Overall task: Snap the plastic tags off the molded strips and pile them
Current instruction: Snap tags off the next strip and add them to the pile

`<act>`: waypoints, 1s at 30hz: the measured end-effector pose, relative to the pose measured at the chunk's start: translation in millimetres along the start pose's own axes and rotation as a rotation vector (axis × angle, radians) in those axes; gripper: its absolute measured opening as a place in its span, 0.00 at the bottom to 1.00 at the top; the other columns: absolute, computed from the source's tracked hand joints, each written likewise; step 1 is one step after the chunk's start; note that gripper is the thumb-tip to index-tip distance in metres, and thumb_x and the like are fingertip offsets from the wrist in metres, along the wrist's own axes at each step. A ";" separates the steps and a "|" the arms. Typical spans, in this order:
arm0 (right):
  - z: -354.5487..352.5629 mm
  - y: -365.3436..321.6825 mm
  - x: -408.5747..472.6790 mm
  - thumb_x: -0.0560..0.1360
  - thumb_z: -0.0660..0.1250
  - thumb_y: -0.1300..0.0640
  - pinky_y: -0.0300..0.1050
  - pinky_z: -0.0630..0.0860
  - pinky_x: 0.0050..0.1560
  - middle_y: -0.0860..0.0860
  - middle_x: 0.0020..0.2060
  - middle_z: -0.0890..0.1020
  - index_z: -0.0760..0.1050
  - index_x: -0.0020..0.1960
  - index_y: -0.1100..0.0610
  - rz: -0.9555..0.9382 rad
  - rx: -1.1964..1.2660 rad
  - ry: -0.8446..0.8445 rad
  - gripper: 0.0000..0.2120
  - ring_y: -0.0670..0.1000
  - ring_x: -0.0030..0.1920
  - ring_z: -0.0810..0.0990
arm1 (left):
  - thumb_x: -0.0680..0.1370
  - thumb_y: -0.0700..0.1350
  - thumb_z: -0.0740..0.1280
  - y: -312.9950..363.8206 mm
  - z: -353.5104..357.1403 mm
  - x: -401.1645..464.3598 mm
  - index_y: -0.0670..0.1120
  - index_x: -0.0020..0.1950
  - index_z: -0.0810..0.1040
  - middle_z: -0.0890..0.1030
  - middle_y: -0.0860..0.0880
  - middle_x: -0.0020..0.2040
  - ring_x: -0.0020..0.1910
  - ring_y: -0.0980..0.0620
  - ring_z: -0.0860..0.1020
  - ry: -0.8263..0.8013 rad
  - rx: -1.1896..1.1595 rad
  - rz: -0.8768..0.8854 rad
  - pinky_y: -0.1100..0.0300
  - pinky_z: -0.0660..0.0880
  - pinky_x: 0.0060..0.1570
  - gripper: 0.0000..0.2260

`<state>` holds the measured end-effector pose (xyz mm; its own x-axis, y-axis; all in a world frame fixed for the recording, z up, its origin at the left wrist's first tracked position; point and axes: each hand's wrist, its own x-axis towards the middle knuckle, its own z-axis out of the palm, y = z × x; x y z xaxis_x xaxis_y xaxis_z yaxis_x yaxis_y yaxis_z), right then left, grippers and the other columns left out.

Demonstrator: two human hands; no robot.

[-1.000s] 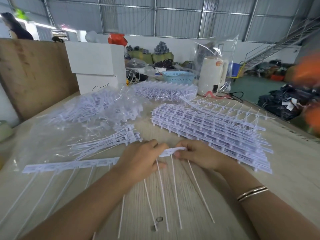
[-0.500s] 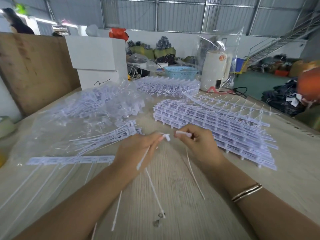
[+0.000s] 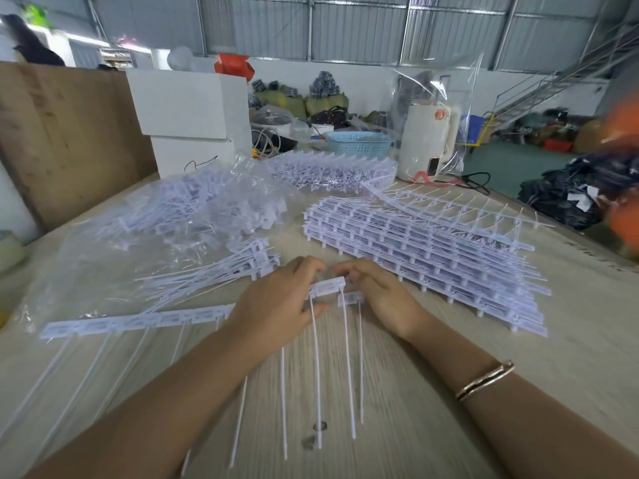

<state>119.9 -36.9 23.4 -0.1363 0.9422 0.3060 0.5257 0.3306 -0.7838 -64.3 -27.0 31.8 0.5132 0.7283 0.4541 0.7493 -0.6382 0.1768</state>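
Both hands meet over the wooden table [image 3: 570,340]. Left hand [image 3: 276,305] grips the right end of a molded strip [image 3: 138,321] lying flat, tails trailing toward the camera. Right hand [image 3: 377,299] pinches one tag [image 3: 328,286] by its head, held between the two hands, its tail hanging down. Loose snapped tags pile [image 3: 221,274] sits just beyond the left hand on a clear plastic bag [image 3: 103,257]. Stack of uncut strips [image 3: 432,250] lies right of the hands. Bracelet [image 3: 484,380] on the right wrist
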 end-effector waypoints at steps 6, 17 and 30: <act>6.9 -10.0 -4.0 0.75 0.69 0.56 0.39 0.68 0.44 0.58 0.39 0.78 0.80 0.43 0.61 -0.087 -0.077 -0.068 0.08 0.49 0.40 0.73 | 0.77 0.51 0.65 4.3 -0.2 1.2 0.50 0.59 0.68 0.74 0.53 0.54 0.49 0.51 0.77 0.013 0.037 0.002 0.54 0.75 0.41 0.13; 2.2 -2.5 -1.4 0.75 0.68 0.62 0.50 0.73 0.52 0.52 0.41 0.84 0.82 0.48 0.57 -0.226 -0.041 0.038 0.05 0.50 0.43 0.81 | 0.76 0.56 0.64 -0.9 1.1 -1.5 0.51 0.48 0.78 0.78 0.54 0.32 0.33 0.56 0.76 0.055 -0.196 -0.119 0.61 0.68 0.34 0.10; -3.5 -7.3 3.7 0.70 0.67 0.58 0.45 0.78 0.45 0.55 0.38 0.82 0.76 0.41 0.59 0.054 0.897 0.194 0.04 0.50 0.41 0.81 | 0.77 0.47 0.66 6.5 4.1 3.0 0.49 0.41 0.74 0.83 0.55 0.35 0.34 0.57 0.80 0.160 -0.690 -0.177 0.57 0.77 0.37 0.06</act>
<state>118.5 -36.0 32.2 0.0557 0.9588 0.2785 -0.3320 0.2808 -0.9005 -56.2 -27.9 30.7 0.3017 0.8234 0.4807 0.3535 -0.5648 0.7457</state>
